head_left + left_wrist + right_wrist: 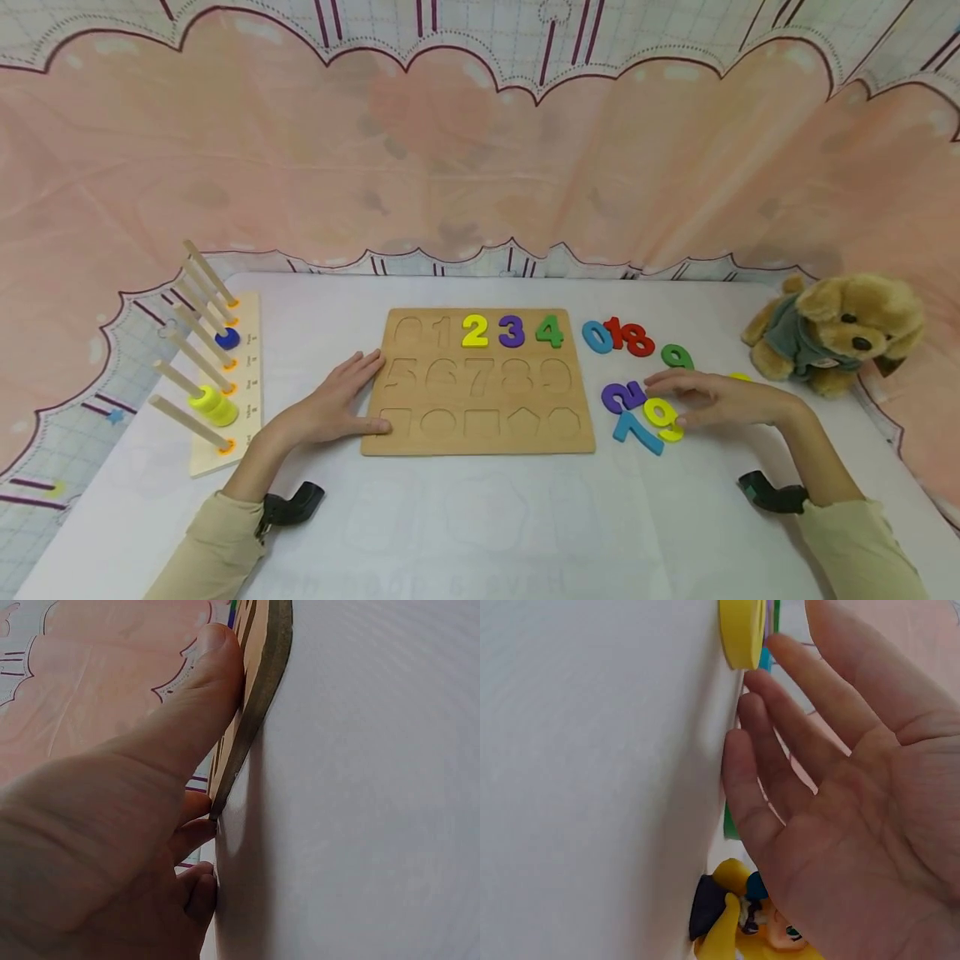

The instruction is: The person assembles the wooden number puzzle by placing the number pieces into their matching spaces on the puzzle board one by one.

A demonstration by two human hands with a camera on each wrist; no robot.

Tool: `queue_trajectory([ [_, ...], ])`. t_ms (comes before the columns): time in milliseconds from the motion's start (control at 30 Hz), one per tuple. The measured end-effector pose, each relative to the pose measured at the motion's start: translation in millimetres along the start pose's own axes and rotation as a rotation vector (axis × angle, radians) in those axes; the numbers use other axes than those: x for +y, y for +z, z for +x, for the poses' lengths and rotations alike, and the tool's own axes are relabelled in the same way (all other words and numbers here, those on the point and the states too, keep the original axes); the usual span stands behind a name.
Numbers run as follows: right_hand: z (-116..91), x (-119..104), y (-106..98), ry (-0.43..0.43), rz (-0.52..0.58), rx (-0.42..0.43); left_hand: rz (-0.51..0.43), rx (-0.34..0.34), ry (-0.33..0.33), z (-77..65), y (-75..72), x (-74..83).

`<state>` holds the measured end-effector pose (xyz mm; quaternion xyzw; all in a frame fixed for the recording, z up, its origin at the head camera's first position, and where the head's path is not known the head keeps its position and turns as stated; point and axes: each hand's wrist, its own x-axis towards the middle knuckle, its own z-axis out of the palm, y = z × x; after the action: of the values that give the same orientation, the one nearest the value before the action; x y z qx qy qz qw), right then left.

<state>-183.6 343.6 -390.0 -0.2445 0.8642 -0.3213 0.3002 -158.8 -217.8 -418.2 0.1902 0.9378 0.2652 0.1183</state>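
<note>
My left hand (330, 404) was at the left edge of the wooden puzzle board (483, 400), thumb wide of the fingers and resting on the wood, where yellow 2, purple 3 and green 4 sat in the top row! Over to my right hand (723, 400): fingers loosely extended, hovering right by the yellow numeral (664, 422), beside the blue 7 (641, 435); I couldn't tell whether they touched.

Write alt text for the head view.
A person's left hand touches a wooden number board fitted with yellow 2, purple 3, green 4; their right hand is near loose numbers. Peg rack at left, plush dog at right.
</note>
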Motion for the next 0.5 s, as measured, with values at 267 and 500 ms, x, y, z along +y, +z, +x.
queue_trajectory([
  [267, -1.5, 5.5, 1.0, -0.021, 0.014, -0.010, -0.004, -0.005, -0.007, -0.2, 0.1, 1.7],
  [500, -0.9, 5.4, 2.7, -0.019, 0.021, -0.034, 0.001, -0.006, -0.006, 0.5, 0.0, 2.2],
])
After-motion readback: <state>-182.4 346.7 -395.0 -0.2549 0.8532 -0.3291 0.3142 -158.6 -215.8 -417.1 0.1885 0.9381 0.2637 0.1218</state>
